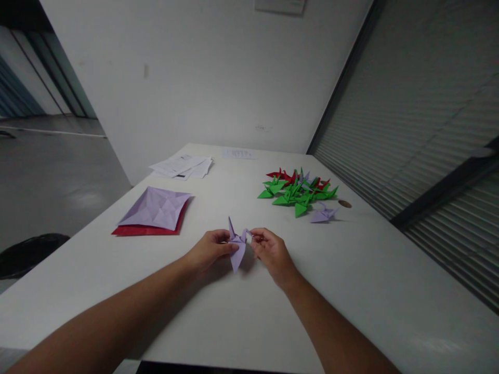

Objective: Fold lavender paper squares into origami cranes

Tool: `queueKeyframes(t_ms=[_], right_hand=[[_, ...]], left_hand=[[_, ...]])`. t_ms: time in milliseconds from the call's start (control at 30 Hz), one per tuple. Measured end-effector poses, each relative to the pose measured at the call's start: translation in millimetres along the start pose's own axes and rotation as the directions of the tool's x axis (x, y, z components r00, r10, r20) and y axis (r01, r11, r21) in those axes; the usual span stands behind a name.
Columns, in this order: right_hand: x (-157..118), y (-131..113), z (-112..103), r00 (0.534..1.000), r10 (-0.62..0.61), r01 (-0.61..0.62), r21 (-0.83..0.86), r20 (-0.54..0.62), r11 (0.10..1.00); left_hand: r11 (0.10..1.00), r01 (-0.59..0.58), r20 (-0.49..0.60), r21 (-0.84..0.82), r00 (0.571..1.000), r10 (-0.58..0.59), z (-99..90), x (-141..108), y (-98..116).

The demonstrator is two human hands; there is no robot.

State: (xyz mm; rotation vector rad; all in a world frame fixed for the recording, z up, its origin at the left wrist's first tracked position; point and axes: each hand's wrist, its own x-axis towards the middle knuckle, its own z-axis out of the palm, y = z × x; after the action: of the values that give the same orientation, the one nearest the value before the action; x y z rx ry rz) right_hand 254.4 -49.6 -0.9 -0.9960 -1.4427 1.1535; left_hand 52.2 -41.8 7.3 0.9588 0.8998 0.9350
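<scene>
Head view: lilac paper crane (236, 255) between both hands, over the white table (241, 317), nearer the near edge, about midway between left and right edges. Held at body and wing base in a narrow pinch by the left hand (206, 253), thumb on the near wing. Pinched, by the look of it, at the bent tip by the right hand (273, 252); exact contact partly hidden. Hard to say whether touching the tabletop.

Handling, judged by eye: next to no weight; thin and springy at the wings, stiffer at the layered body. Dry, probably not slippery. Likely to crumple or tear at narrow points, so best taken at the body, lightly, with only a small pinch at tips.

Around: creased lilac paper (154, 208) on red paper (142, 230), by the left edge. Pile of cranes (290, 195), green, red and lilac, toward the right edge, with single lilac crane (325, 214) just beside.

Writing: printed sheets (181, 166) near the far left corner, too small to read. Pale strip (238, 153) along the far edge, marks illegible. Faint scribble (264, 128) on the wall (218, 78), unreadable. No brand made out.
</scene>
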Motion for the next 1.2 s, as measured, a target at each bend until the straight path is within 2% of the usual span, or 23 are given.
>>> queueKeyframes(t_ms=[367,767,1033,1200], right_hand=[[3.8,1.9,0.4,0.999,-0.015,0.012,-0.057,-0.050,0.998],[3.6,0.5,-0.7,0.995,0.012,-0.018,-0.058,-0.101,0.998],[2.7,2.2,-1.4,0.994,-0.021,0.010,-0.095,-0.110,0.995],[0.8,-1.8,0.7,0.992,-0.111,0.100,-0.168,-0.059,0.981]], left_hand=[[0.998,-0.025,0.068,0.058,0.997,0.021,-5.1,4.1,-8.0],[1.000,-0.008,0.078,0.000,0.997,0.008,-7.0,5.3,-10.6],[0.996,0.010,0.115,-0.093,0.993,0.001,-5.4,1.7,-6.2],[0.997,-0.010,0.107,-0.082,0.994,0.019,-3.4,1.4,-5.8]])
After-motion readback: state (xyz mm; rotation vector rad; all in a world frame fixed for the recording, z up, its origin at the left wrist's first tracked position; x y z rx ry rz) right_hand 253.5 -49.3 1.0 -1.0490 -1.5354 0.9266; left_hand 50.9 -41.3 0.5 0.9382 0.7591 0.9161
